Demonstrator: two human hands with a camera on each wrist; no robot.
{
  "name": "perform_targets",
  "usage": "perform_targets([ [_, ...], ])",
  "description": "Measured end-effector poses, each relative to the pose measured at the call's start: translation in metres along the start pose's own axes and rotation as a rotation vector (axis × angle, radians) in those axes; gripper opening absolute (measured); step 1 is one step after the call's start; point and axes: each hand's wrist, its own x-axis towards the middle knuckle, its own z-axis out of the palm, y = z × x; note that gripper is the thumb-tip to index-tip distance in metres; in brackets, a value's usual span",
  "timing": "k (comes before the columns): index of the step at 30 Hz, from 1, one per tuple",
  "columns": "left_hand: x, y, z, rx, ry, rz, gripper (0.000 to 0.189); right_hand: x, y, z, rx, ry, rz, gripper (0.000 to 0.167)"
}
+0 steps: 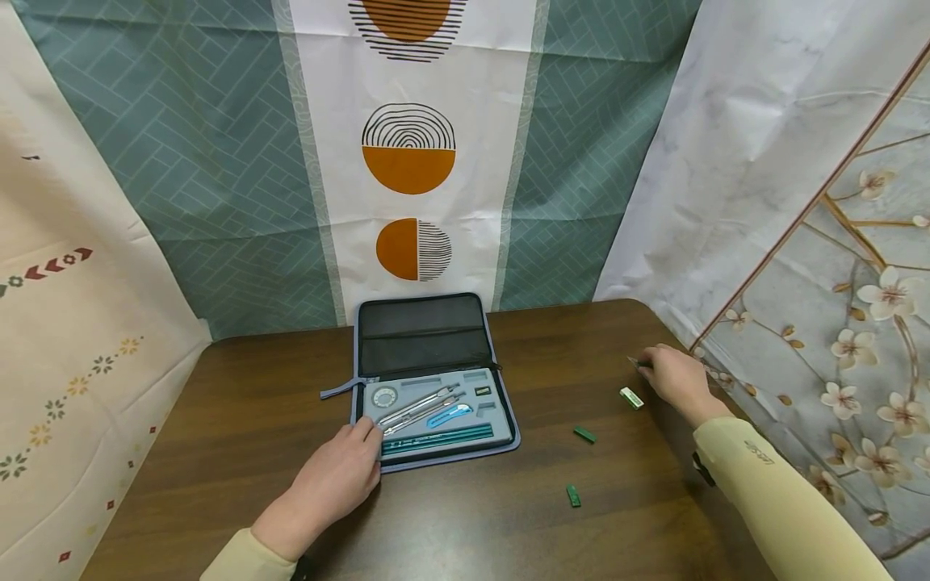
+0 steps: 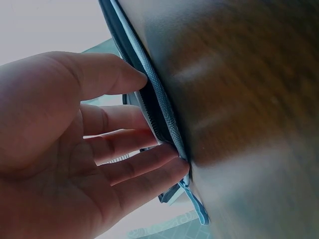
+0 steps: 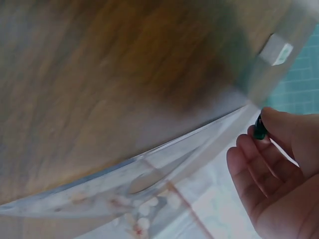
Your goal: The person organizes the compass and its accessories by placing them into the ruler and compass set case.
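green piece (image 3: 259, 130) in right hand (image 1: 677, 378); white block (image 1: 631, 398), sleeve (image 1: 770, 492) lettering illegible

Loads of room on the left side of the table (image 1: 247, 395), just the case's strap (image 1: 337, 391) poking into it. The front's open too, but the left hand (image 1: 327, 476) blocks the near left corner of the case (image 1: 504, 415). Right of the case there's a decent lane before 2 green pieces (image 1: 584, 435) and 1 white-and-green block (image 1: 631, 398), with gaps between all 3. Beyond the right hand (image 1: 679, 379), the flowery hanging (image 1: 835, 339) boxes you in; the raised lid (image 1: 421, 345) stands in the way at the back.
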Motion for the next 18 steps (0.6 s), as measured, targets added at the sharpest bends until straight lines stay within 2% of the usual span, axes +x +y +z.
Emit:
perform_targets([
  [11,-0.001,0.001,0.0,0.009,-0.005,-0.001,0.032,0.009,-0.031,0.002,0.124,0.011,-0.104,0.018],
  [18,-0.001,0.001,-0.001,0.006,-0.012,-0.012,0.032,0.013,-0.05,0.004,0.245,0.007,-0.123,0.025],
])
